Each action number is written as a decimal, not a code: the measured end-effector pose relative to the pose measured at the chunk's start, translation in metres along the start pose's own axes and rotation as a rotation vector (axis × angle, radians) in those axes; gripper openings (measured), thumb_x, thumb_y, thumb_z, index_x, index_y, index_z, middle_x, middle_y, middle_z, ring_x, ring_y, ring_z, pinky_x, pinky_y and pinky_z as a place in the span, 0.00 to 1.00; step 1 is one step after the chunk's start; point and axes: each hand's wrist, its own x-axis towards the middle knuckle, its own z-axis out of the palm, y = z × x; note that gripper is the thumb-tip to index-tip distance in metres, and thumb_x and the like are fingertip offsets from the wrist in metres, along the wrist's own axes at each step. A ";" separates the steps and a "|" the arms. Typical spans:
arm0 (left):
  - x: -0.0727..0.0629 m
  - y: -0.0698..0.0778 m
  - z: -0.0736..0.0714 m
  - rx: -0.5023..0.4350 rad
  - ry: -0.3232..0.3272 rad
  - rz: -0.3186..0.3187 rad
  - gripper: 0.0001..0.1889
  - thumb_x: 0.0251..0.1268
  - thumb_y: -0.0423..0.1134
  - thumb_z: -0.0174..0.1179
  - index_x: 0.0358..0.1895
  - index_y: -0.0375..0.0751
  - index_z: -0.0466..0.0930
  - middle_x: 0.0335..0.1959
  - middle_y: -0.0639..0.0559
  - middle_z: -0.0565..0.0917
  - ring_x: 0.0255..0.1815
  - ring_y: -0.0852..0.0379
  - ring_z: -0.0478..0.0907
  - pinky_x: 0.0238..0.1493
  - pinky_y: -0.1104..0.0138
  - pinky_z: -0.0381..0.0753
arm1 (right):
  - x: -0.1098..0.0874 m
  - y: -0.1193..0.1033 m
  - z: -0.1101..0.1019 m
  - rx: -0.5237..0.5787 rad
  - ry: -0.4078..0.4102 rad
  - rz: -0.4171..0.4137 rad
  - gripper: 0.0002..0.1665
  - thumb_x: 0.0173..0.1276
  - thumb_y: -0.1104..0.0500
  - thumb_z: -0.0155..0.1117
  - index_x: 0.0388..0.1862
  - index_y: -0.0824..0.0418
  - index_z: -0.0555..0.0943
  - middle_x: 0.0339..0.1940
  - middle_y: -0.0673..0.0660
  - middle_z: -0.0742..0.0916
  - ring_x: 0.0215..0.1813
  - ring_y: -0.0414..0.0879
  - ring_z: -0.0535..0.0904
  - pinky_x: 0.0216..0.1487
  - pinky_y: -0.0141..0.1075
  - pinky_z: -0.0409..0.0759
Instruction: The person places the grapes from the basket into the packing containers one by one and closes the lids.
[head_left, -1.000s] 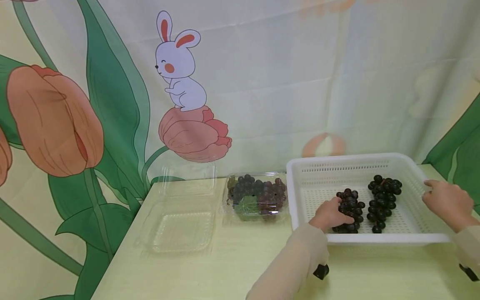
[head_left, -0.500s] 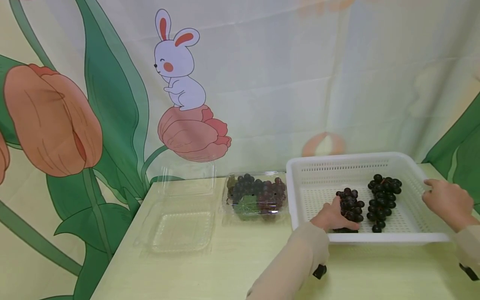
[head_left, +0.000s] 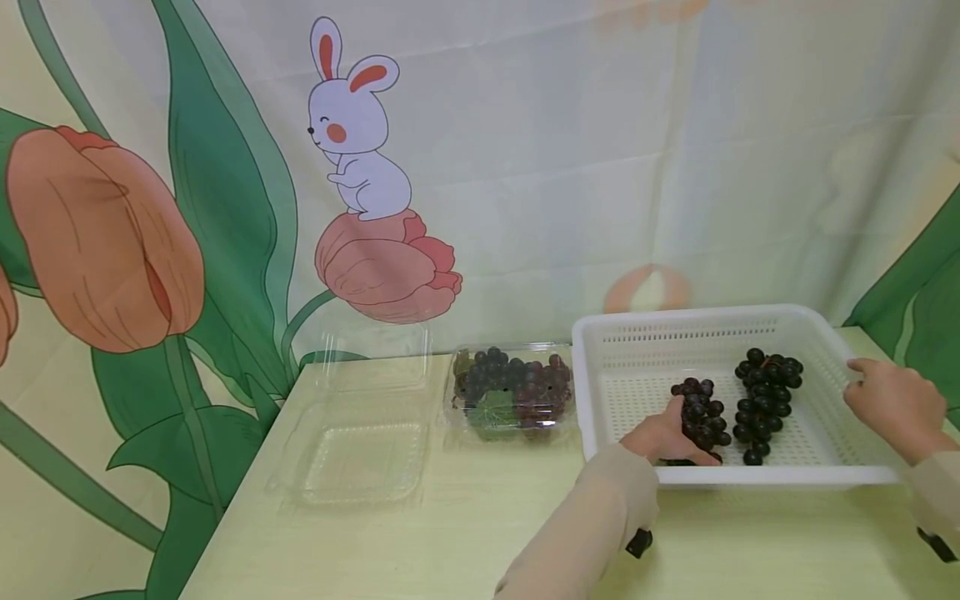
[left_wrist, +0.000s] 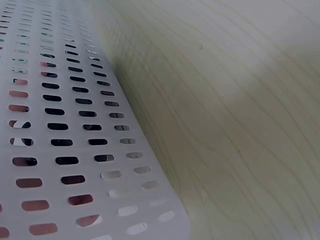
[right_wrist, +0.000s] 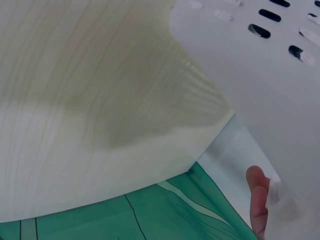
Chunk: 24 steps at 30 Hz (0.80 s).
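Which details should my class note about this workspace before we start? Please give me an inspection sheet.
Surface: pale, wood-grained table.
Job's things: white basket holding a left grape bunch and a right grape bunch; to the basket's left, a closed clear box with dark grapes inside; further left, an open clear container, no grapes seen in it.
Clutter: one tiny dark fleck on the table, left wrist view.
Hands: left hand at the left grape bunch, its grip unclear; right hand holds the basket's right side.
Cables: nothing seen.
Surroundings: cloth backdrop printed with tulips and a rabbit.
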 end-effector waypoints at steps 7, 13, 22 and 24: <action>0.001 0.000 0.001 0.043 0.030 0.020 0.42 0.44 0.47 0.68 0.64 0.64 0.53 0.60 0.58 0.69 0.52 0.53 0.72 0.46 0.62 0.73 | -0.001 -0.001 -0.001 0.009 -0.001 -0.002 0.26 0.56 0.64 0.43 0.54 0.74 0.68 0.23 0.67 0.78 0.16 0.47 0.62 0.15 0.37 0.60; 0.001 0.000 0.000 0.083 0.060 0.036 0.31 0.43 0.47 0.68 0.52 0.57 0.62 0.44 0.52 0.76 0.38 0.54 0.74 0.38 0.63 0.74 | -0.001 -0.001 -0.001 0.010 -0.008 0.002 0.26 0.56 0.63 0.43 0.54 0.74 0.67 0.27 0.69 0.79 0.17 0.47 0.63 0.16 0.38 0.61; 0.001 0.001 0.000 0.115 0.082 0.039 0.29 0.41 0.46 0.69 0.47 0.57 0.62 0.31 0.50 0.75 0.26 0.55 0.71 0.30 0.64 0.71 | -0.001 -0.002 -0.002 -0.010 0.000 0.010 0.26 0.55 0.64 0.44 0.54 0.74 0.67 0.42 0.75 0.76 0.18 0.49 0.65 0.17 0.38 0.62; 0.001 0.001 0.000 0.119 0.086 0.039 0.30 0.41 0.47 0.69 0.47 0.57 0.61 0.31 0.49 0.75 0.26 0.54 0.70 0.30 0.64 0.71 | -0.002 -0.003 -0.002 -0.013 0.002 0.011 0.26 0.55 0.64 0.44 0.54 0.74 0.67 0.42 0.76 0.76 0.18 0.49 0.65 0.17 0.38 0.62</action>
